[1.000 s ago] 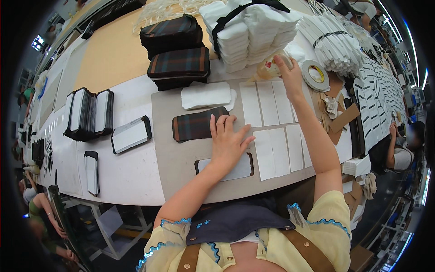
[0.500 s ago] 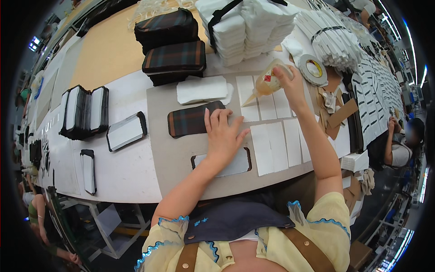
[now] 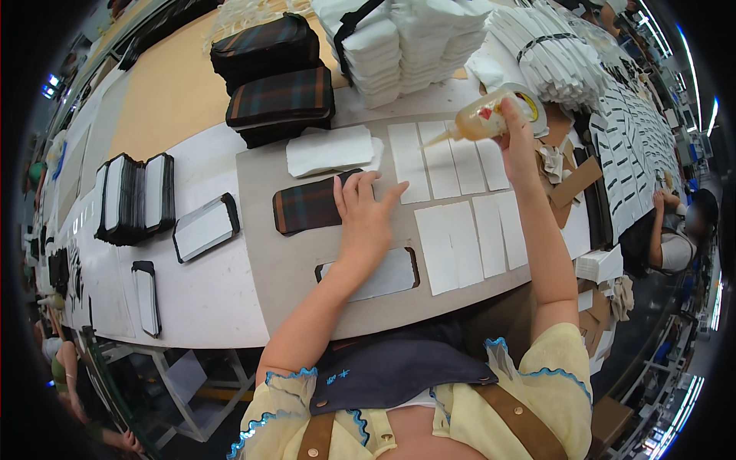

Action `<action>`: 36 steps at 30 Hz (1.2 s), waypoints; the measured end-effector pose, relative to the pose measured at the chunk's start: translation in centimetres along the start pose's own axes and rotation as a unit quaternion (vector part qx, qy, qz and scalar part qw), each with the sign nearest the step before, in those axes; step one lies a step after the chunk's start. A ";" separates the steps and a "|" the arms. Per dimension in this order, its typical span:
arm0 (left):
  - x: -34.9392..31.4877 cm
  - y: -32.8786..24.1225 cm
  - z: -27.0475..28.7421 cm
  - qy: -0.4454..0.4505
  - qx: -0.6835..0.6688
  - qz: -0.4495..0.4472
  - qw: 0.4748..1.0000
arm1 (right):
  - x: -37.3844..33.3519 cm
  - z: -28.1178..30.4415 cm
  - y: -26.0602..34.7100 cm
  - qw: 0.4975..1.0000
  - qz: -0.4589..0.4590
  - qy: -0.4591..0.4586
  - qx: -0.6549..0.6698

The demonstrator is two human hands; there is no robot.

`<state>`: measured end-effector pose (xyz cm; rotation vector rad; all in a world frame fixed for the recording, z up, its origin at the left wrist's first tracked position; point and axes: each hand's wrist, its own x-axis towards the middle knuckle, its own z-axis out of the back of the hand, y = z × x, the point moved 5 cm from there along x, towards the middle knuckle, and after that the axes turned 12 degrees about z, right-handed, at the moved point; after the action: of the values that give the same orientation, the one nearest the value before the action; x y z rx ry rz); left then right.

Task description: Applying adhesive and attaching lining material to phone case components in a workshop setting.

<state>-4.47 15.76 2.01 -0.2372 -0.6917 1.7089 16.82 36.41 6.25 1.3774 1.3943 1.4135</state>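
Observation:
My right hand [image 3: 520, 143] is wrapped round a squeeze bottle [image 3: 477, 120] of amber liquid, held tilted with its thin nozzle to the left. The nozzle tip hangs over several white strips [image 3: 441, 170] laid in two rows on a grey board. With fingers spread, my left hand [image 3: 366, 217] rests on the right end of a dark plaid fabric panel [image 3: 303, 207]. Partly behind my left forearm lies a pale grey panel with dark corner edges [image 3: 387, 274]. White sheets [image 3: 328, 151] are piled just beyond the plaid panel.
Stacks of plaid pieces [image 3: 280, 100] and tall white bundles [image 3: 376, 65] stand at the far side. To the left are dark-edged panels [image 3: 205, 228] and a packed row of them [image 3: 134, 195]. Brown scraps [image 3: 573, 184] lie right. A co-worker [image 3: 675, 238] sits at the right.
My right hand has lifted the bottle up and to the right, its nozzle now more level and away from the strips. My left hand stays on the plaid panel. The whole view has shifted slightly.

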 end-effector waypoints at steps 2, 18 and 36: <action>0.0 -0.5 -0.4 -0.001 -0.001 -0.010 1.000 | 2.6 1.3 -1.0 0.997 0.063 -0.019 -0.045; -0.1 -0.8 -0.3 -0.017 0.006 -0.035 0.999 | 5.2 -0.3 -2.3 0.978 0.092 -0.019 -0.185; 0.0 -0.4 -0.8 -0.013 0.027 -0.031 0.999 | -2.9 1.1 -0.1 0.974 0.042 0.033 -0.222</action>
<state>-3.75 16.00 1.59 -0.1542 -0.6657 1.6716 18.42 33.84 5.38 1.1135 0.9852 1.7141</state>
